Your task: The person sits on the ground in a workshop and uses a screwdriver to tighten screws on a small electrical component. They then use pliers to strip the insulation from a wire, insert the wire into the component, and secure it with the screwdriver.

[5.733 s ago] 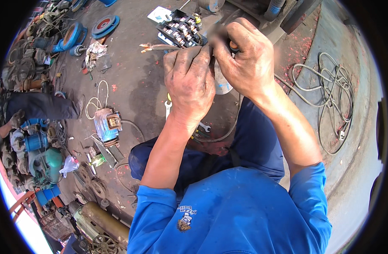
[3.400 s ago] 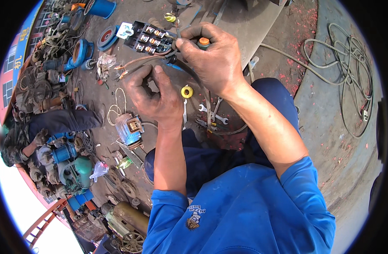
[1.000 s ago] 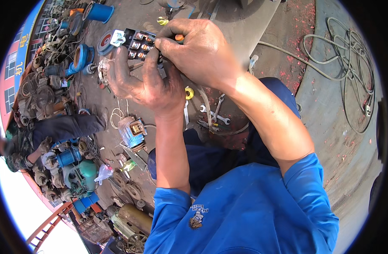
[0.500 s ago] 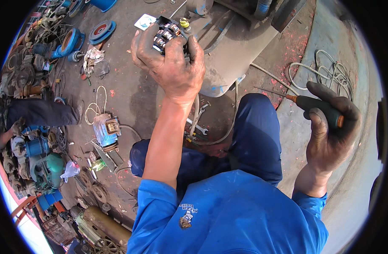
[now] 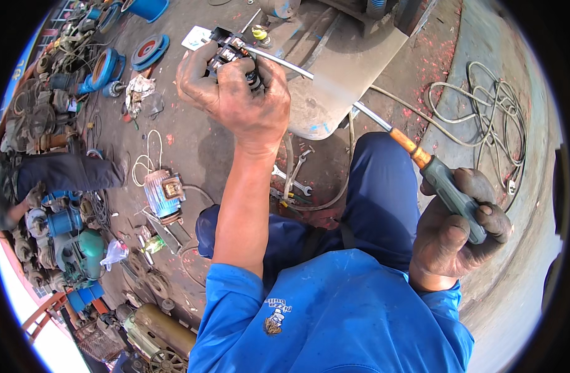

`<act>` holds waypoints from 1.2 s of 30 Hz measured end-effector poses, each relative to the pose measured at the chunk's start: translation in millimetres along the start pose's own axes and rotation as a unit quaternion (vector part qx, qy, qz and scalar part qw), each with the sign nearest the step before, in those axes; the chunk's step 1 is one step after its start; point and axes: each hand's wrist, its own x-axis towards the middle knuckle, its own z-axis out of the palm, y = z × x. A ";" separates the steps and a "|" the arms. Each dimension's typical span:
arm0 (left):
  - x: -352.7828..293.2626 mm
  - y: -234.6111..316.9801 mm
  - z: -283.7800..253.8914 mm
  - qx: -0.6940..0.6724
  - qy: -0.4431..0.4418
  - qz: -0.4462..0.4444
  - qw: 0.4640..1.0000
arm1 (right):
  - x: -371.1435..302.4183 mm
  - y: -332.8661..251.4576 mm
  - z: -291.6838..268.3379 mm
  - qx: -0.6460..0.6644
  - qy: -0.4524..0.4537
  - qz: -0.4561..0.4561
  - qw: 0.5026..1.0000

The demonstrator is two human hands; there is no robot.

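Note:
My left hand point(image 5: 244, 102) is raised ahead of me, its fingers curled round a black electrical block point(image 5: 224, 55) with rows of shiny metal contacts. The kind of block is not plain, as my fingers cover part of it. On the right, my right hand point(image 5: 456, 230) grips a long screwdriver point(image 5: 411, 147) by its green and orange handle. The bright shaft slants up to the left across the view, part of it blurred. Its tip end lies at the block; whether it touches a screw, I cannot tell.
Past my left hand are a white card point(image 5: 196, 38) and a small yellow-topped item point(image 5: 260, 33). A metal plate point(image 5: 359, 56) lies ahead. Spanners point(image 5: 294, 180) rest before my knees, a blue motor point(image 5: 164, 194) left, a coiled cable point(image 5: 499, 118) right. Another person's leg point(image 5: 70, 171) reaches in at left.
My right hand has come lower and inward, swinging the screwdriver so its shaft now reaches the block. My left hand has shifted slightly left, still holding the block.

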 end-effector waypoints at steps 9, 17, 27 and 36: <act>1.6 -1.2 0.5 0.008 -0.001 0.016 1.000 | -1.2 -0.2 2.0 0.019 0.009 0.007 1.000; 1.9 -1.1 -1.2 0.025 -0.009 0.021 0.999 | -1.3 0.8 1.4 0.006 0.019 -0.001 1.000; 2.3 -1.4 -1.2 0.022 -0.013 0.031 0.999 | -2.0 3.2 2.4 0.017 0.029 -0.018 0.999; 2.8 0.9 -1.1 0.004 -0.012 0.012 1.000 | -15.5 6.2 6.2 -0.012 -0.060 -0.090 0.994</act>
